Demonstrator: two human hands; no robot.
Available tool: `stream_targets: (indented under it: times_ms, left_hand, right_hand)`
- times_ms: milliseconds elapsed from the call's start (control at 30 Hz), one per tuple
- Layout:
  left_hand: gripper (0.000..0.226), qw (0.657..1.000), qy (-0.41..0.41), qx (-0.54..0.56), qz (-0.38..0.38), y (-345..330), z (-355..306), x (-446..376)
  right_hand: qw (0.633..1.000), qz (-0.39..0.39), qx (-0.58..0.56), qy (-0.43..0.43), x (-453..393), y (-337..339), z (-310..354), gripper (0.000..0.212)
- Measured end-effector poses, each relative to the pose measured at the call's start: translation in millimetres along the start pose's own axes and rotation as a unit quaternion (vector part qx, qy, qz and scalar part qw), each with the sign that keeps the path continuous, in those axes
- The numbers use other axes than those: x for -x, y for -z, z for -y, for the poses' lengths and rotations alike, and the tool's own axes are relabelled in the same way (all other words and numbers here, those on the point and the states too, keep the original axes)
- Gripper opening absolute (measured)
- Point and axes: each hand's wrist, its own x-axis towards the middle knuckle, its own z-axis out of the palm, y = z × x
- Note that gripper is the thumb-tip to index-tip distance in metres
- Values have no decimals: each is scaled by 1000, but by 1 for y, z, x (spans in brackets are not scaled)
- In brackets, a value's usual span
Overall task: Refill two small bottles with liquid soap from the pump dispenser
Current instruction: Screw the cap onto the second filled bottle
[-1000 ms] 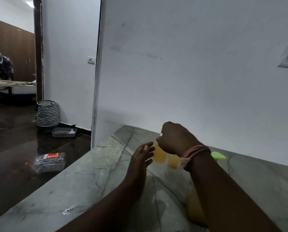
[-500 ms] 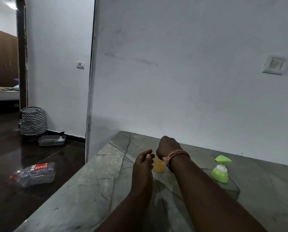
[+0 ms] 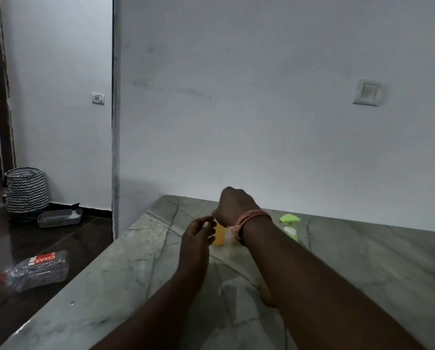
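A small bottle (image 3: 220, 235) of yellow-orange liquid stands on the grey marble counter (image 3: 140, 269). My left hand (image 3: 198, 234) cups its left side with curled fingers. Closed into a fist, my right hand (image 3: 234, 204) sits over the bottle's top, so the cap is hidden. That wrist wears a pink thread band. A paler second bottle (image 3: 230, 236) shows just behind the wrist, mostly hidden. The pump dispenser's green head (image 3: 289, 218) and white collar stand to the right of my right forearm, untouched.
The white wall runs close behind the counter, with a switch plate (image 3: 368, 92) on it. On the dark floor to the left lie a crumpled plastic bottle (image 3: 34, 270), a grey tray (image 3: 59, 217) and a zigzag-patterned basket (image 3: 25, 189). The counter's left edge drops to the floor.
The view has swung left and right across the frames. My right fist has risen a little over the bottle's top, and my left fingers have loosened from a tight curl to a cupped shape.
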Motion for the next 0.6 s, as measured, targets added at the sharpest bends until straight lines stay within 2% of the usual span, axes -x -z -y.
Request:
stream_targets:
  times_ms: [67,200,367,433,500,600]
  left_hand:
    - [25,1000,-3,-19,11,-1,-10,4]
    - [19,996,52,-49,47,-12,-42,8]
    - [24,982,67,-125,126,-34,-70,41]
    - [33,970,76,-156,169,-43,-71,61]
    - [51,960,104,-168,198,-51,-66,78]
    - [79,953,145,-141,225,-60,-53,97]
  right_hand:
    - [1000,6,-5,6,5,25,-9,13]
    - [999,-11,-49,9,15,68,-38,33]
    - [983,-97,-146,-45,44,84,-82,39]
    - [967,-146,-189,-86,62,75,-99,42]
    - [943,-176,-246,-142,82,62,-114,46]
    - [924,-142,-298,-192,114,34,-129,51]
